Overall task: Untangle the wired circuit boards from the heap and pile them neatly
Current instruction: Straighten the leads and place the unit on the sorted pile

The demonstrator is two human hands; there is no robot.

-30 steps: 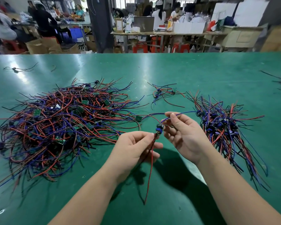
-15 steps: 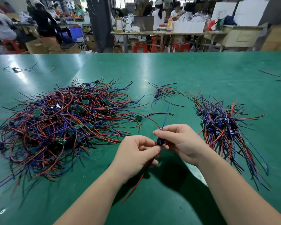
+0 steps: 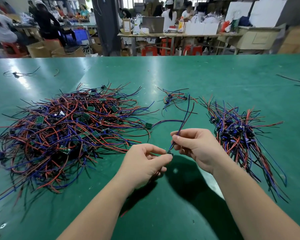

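Note:
A big tangled heap of red, blue and black wires with small green circuit boards (image 3: 68, 134) covers the left of the green table (image 3: 215, 80). On the right lies an aligned pile of wired boards (image 3: 241, 137). Between them, above the table, my left hand (image 3: 145, 163) pinches a small dark board (image 3: 170, 154) at its fingertips. My right hand (image 3: 197, 146) pinches that board's blue and red wires (image 3: 186, 115), which rise away from me. A red wire hangs below my left hand.
A small cluster of two or three wired boards (image 3: 173, 99) lies behind my hands. One board (image 3: 148, 125) trails wires at the heap's right edge. Stray wires lie far left (image 3: 17, 74) and far right (image 3: 298, 82). People work at benches beyond the table.
My right hand has slid up along the board's wires, straightening them upward and away. My left hand keeps hold of the board. The heap and the pile are unmoved.

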